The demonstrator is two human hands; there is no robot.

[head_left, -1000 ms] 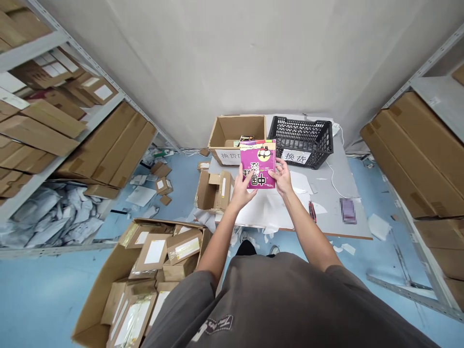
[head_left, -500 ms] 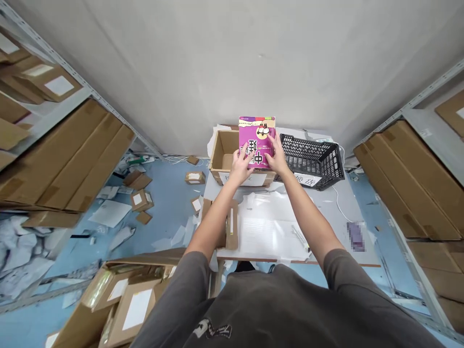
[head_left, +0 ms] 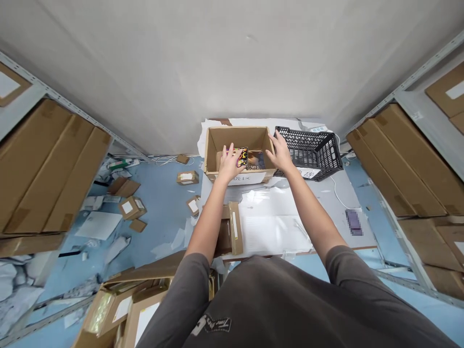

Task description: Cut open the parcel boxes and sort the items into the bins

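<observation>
A cardboard box point(head_left: 237, 132) with a white label on its front stands at the back of the table. Inside it lies a book point(head_left: 245, 155) with a dark, brightly patterned cover, and beside that another dark picture cover point(head_left: 258, 160). My left hand point(head_left: 230, 164) reaches over the front wall, fingers spread on or just above the patterned book, covering part of it. At the box's right rim, my right hand point(head_left: 281, 153) is open with fingers apart, holding nothing; whether it touches the rim I cannot tell.
Right of the box stands a black plastic crate point(head_left: 328, 166) with a paper label. An opened small carton point(head_left: 236, 232) lies on the table's left side, a blurred purple item point(head_left: 354, 222) at the right. A big carton of parcels point(head_left: 108, 309) is at lower left. Shelved boxes flank both sides.
The purple book, held in both hands above the box, has gone from my hands. My hands have separated, the left down into the box, the right at its rim. The view has shifted slightly.
</observation>
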